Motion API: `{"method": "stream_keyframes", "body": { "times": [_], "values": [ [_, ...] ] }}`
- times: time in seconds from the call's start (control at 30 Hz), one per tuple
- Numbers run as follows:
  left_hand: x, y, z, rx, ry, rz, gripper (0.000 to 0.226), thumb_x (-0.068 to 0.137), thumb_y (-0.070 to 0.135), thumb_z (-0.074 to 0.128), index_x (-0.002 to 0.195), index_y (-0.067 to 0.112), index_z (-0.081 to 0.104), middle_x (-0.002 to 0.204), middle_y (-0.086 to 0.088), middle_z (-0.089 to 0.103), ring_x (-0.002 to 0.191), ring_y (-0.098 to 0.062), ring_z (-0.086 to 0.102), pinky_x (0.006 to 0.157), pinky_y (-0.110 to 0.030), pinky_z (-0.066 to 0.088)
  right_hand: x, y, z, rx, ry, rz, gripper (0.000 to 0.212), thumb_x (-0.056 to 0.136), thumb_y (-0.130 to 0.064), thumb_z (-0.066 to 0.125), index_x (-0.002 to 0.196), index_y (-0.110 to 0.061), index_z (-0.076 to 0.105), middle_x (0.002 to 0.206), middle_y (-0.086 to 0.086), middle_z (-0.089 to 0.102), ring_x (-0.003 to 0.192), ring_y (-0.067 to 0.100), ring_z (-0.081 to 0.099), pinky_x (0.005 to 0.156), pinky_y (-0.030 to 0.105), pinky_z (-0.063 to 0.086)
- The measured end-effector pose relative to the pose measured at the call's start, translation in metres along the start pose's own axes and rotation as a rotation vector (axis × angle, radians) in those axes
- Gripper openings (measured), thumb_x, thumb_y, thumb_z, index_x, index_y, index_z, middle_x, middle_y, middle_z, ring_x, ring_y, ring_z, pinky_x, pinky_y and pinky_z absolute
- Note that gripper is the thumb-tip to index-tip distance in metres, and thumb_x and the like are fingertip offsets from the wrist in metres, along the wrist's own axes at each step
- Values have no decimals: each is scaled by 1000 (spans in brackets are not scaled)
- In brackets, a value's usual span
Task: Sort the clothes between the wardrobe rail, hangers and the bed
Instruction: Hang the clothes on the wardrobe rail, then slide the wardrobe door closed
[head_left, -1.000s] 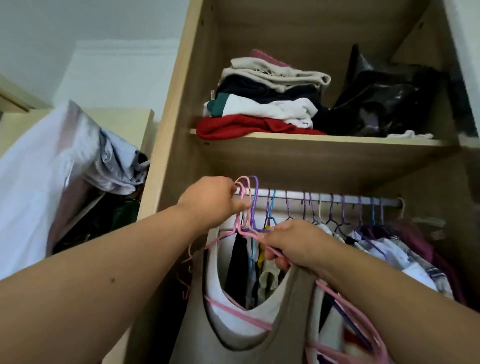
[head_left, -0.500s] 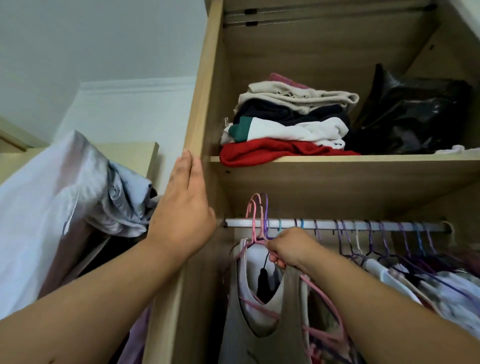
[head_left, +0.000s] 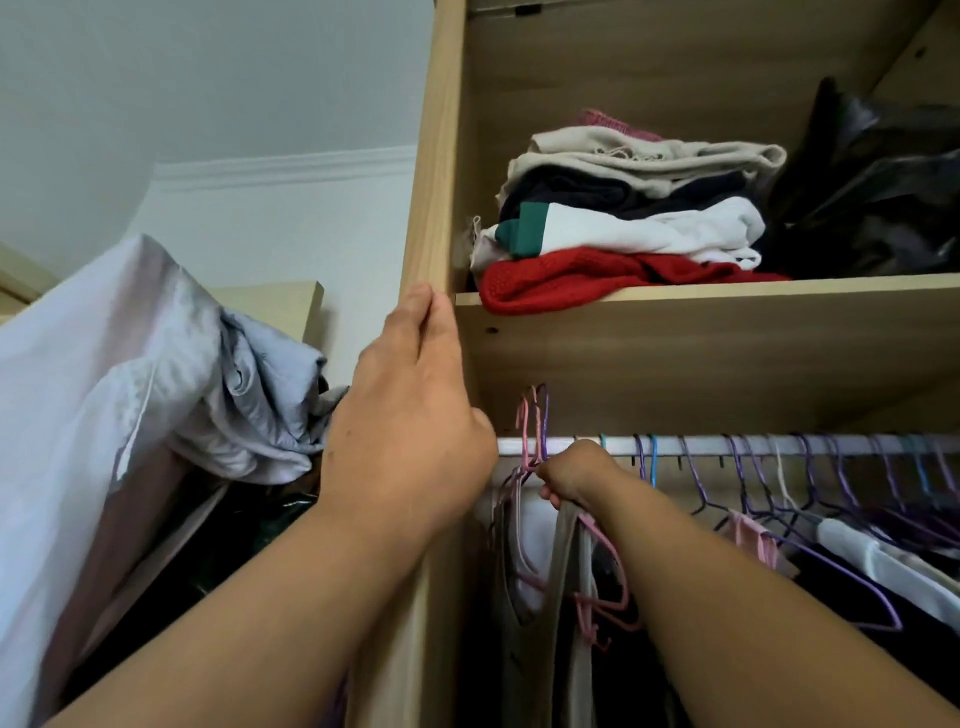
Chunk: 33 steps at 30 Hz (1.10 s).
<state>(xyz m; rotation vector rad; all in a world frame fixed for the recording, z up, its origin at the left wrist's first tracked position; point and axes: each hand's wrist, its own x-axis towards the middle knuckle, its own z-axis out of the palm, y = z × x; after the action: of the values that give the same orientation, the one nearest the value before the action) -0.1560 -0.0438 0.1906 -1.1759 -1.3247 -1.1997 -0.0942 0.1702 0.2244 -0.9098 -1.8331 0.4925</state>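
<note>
The white wardrobe rail (head_left: 727, 445) runs under the shelf and carries several purple, blue and pink hangers (head_left: 532, 431). My right hand (head_left: 571, 475) grips a pink hanger with a grey-beige tank top (head_left: 566, 597) on it, just below the rail's left end. My left hand (head_left: 410, 415) lies flat with straight fingers against the wardrobe's left side panel (head_left: 434, 171). More clothes on purple hangers (head_left: 852, 566) fill the rail to the right.
A stack of folded clothes (head_left: 623, 223), red at the bottom, sits on the wooden shelf (head_left: 727, 332) beside a black bag (head_left: 872, 197). Left of the wardrobe hangs pale silvery fabric (head_left: 156, 374) over dark things.
My left hand let go of the hangers at the rail and moved left onto the side panel. The view tilted upward. My right hand stays on the pink hanger.
</note>
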Motion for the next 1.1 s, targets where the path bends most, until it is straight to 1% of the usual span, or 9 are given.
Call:
{"method": "stream_keyframes", "body": {
  "times": [0.07,0.23,0.33,0.4,0.53,0.6,0.77,0.9,1.1],
  "values": [
    [4,-2,4,12,2,9,84,81,19,48,151,22,0,158,9,-4,145,-15,7,114,-31,19,5,4,8,-25,-7,9,36,90,-10,50,56,-10,58,86,13,72,79,25,63,71,30,50],
    [2,-4,4,-4,3,8,84,80,17,47,151,23,4,158,9,-1,144,-14,9,113,-33,21,12,17,20,-68,-76,45,23,85,-1,55,64,-5,61,96,18,70,89,28,63,82,37,50],
    [1,-2,3,1,-2,12,82,81,16,47,151,22,4,158,8,-1,144,-16,10,113,-31,20,5,22,27,-126,-118,63,25,85,-3,59,61,-9,57,101,13,67,99,23,61,72,26,46],
    [1,-2,4,-1,-12,8,83,81,16,47,151,22,3,158,7,-1,144,-16,10,114,-31,19,2,24,29,-135,-124,62,21,89,-9,59,68,-9,61,96,8,65,97,20,59,63,23,40],
    [1,-2,4,-13,-9,2,83,81,17,47,151,23,3,158,9,-2,144,-17,10,113,-34,22,14,29,32,18,-128,99,11,87,-6,60,77,-5,60,76,10,70,73,17,69,78,31,55],
    [1,-3,4,-19,-6,5,83,81,17,47,151,23,3,158,10,-2,144,-16,10,112,-34,22,8,26,28,141,-135,128,10,89,-9,58,82,-2,60,67,11,67,53,16,66,63,28,56],
    [0,-6,4,-39,-8,10,83,80,16,49,151,23,6,158,11,0,144,-15,12,113,-33,22,-16,19,9,8,-61,56,15,83,-18,62,84,-4,57,69,10,54,54,22,50,49,25,38],
    [-1,-3,1,-14,-17,-7,83,80,15,50,151,22,8,158,9,2,144,-15,15,112,-36,25,-37,17,-17,-164,32,-106,61,86,-29,62,138,-7,38,130,14,53,114,29,54,84,27,41],
    [-7,2,-4,95,-113,13,87,73,32,47,151,16,12,159,-5,6,145,-25,11,117,-41,17,-90,36,-76,-447,99,-433,71,86,-27,61,147,-20,25,147,9,36,134,24,35,105,26,31]
  ]
}}
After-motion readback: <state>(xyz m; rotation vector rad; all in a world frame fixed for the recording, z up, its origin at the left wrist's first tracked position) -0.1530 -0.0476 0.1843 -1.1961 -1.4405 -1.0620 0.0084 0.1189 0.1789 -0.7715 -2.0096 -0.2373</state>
